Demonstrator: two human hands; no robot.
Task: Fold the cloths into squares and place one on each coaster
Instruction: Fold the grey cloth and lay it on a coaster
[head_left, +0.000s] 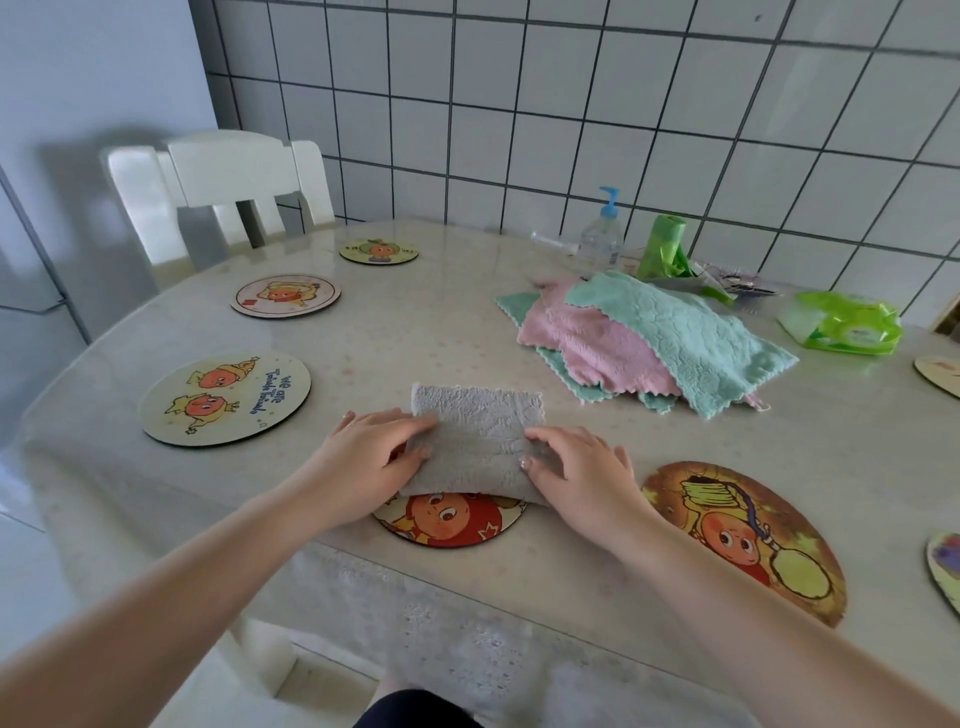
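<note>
A folded grey cloth (475, 436) lies over the far half of a round cartoon coaster (452, 522) near the table's front edge. My left hand (371, 457) grips the cloth's left edge and my right hand (582, 473) presses and holds its right edge. A pile of unfolded pink and mint cloths (644, 343) sits further back on the right. Bare coasters lie around: a large pale one (226, 397) at the left, two smaller ones (285, 295) (379, 251) behind it, and an orange-brown one (748, 535) at the right.
Parts of two more coasters (943, 374) (945, 571) show at the right edge. A pump bottle (602, 234), green bag roll (662, 249) and green wipes pack (844, 325) stand by the tiled wall. A white chair (223, 187) stands at the far left.
</note>
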